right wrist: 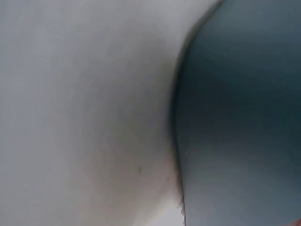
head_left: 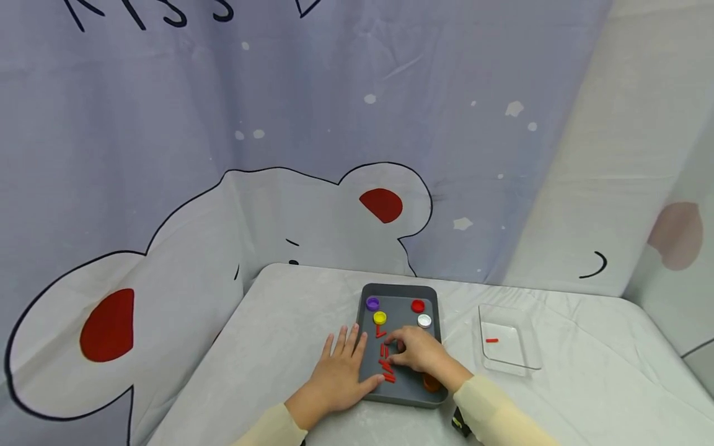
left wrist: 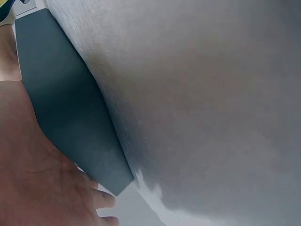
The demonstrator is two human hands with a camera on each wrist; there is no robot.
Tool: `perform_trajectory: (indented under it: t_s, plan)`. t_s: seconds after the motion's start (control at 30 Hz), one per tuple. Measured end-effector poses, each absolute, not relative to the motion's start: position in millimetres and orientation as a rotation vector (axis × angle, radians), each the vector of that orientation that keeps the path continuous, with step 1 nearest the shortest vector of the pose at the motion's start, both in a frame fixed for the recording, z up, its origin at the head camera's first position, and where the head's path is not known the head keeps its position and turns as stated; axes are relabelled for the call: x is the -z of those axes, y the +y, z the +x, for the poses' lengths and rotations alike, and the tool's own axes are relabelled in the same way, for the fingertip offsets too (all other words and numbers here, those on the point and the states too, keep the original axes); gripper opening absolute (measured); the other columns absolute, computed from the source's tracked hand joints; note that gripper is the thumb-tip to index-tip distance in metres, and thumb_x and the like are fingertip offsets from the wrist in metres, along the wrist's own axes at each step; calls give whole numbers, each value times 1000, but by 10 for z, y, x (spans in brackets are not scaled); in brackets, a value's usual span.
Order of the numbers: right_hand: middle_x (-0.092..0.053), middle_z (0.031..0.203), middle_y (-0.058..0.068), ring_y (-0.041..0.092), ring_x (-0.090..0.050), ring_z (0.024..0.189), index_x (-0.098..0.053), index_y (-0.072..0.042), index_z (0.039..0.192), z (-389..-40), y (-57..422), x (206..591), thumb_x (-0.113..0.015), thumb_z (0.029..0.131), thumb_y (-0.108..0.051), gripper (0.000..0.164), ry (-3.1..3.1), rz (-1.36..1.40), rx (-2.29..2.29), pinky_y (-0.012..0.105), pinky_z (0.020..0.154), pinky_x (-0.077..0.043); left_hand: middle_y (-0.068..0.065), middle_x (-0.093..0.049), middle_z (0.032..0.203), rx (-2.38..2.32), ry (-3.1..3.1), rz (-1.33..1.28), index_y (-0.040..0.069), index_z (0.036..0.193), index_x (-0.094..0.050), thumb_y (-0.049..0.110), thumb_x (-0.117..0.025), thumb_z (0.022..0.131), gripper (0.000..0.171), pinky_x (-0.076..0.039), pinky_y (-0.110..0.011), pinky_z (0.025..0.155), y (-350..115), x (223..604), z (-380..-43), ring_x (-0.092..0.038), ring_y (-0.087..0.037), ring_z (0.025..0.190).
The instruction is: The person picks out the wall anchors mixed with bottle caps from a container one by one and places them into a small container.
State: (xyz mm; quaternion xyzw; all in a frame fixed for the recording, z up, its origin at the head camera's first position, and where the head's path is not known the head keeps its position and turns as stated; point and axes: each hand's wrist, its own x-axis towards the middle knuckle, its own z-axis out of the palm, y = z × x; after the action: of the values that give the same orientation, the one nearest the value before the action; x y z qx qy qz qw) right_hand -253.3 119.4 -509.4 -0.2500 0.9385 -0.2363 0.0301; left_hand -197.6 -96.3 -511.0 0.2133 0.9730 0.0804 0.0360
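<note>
Left hand (head_left: 341, 379) spread flat at edge of tray (head_left: 398, 288); right hand (head_left: 418, 350) curled beside red sticks (head_left: 382, 350), can't tell if I'm pinching one. Go light, don't bump neighbours.

Large black handwritten-style letters (head_left: 134, 15) run along the top of the backdrop (head_left: 357, 124); the picture's edge cuts their upper parts, and what shows reads as "KISS". A pointed black stroke (head_left: 301, 15) to their right is cut too short to read. Yellow marking on a black object (head_left: 458, 424) by the right sleeve (head_left: 496, 409) is too small to read.
</note>
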Motion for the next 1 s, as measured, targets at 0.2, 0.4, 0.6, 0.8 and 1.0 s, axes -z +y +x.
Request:
perform_trajectory:
  t_s: [0.2, 0.4, 0.6, 0.8, 1.0]
  plan:
    - [-56, 74, -5, 9, -47, 67, -77, -14, 103, -2521, 1174, 5131, -87, 80, -26, 27, 2915, -779, 755, 28, 60, -40, -17, -14, 169, -243, 2990, 652, 8, 160, -28, 73, -39, 97, 92, -11, -62, 121, -967, 5116, -1957, -11, -40, 155]
    - [-53, 70, -8, 7, -46, 64, -77, -16, 98, -2522, 1170, 5140, -86, 80, -28, 24, 2953, -782, 761, 26, 58, -40, -18, -15, 168, -241, 2983, 652, 7, 160, -28, 73, -40, 97, 92, -11, -62, 121, -958, 5095, -1957, -12, -40, 155]
    - [-51, 68, -9, 7, -45, 61, -76, -17, 94, -2519, 1163, 5158, -86, 80, -27, 20, 2985, -758, 761, 26, 55, -38, -17, -16, 168, -246, 2988, 652, 7, 160, -29, 73, -39, 96, 93, -11, -62, 121, -954, 5092, -1966, -13, -40, 155]
    - [-50, 67, -9, 7, -45, 60, -74, -17, 91, -2519, 1164, 5141, -85, 80, -24, 18, 3006, -750, 719, 26, 54, -39, -19, -17, 168, -271, 2997, 671, 5, 159, -31, 71, -41, 97, 91, -12, -63, 120, -960, 5117, -1972, -14, -42, 154]
    - [-53, 69, -9, 7, -46, 62, -74, -17, 88, -2522, 1226, 5059, -84, 79, -21, 14, 3038, -749, 726, 26, 56, -40, -19, -17, 168, -272, 3001, 675, 5, 159, -31, 71, -42, 97, 92, -12, -64, 120, -964, 5144, -1988, -14, -42, 154]
